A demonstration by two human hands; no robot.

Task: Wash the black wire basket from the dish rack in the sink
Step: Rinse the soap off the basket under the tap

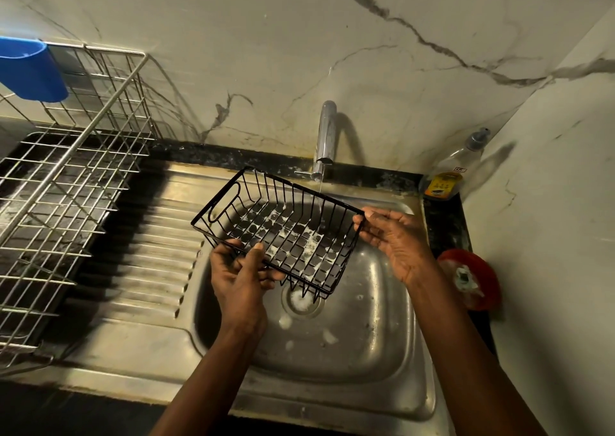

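Over the steel sink (392, 362), left hand (239, 276) and right hand (396, 239) are gripping the soapy black wire basket (283, 232), tilting it toward twelve o'clock so tap (325, 136) water rinses it.

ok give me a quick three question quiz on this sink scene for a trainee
1. True or false: water runs from the tap onto the black wire basket.
2. Which hand grips the basket's near edge? A) left hand B) right hand
3. Fill in: white ____ clings to the basket's floor.

Key:
1. True; a thin stream falls into it over the sink.
2. A; the right hand holds the right end.
3. Foam (suds).
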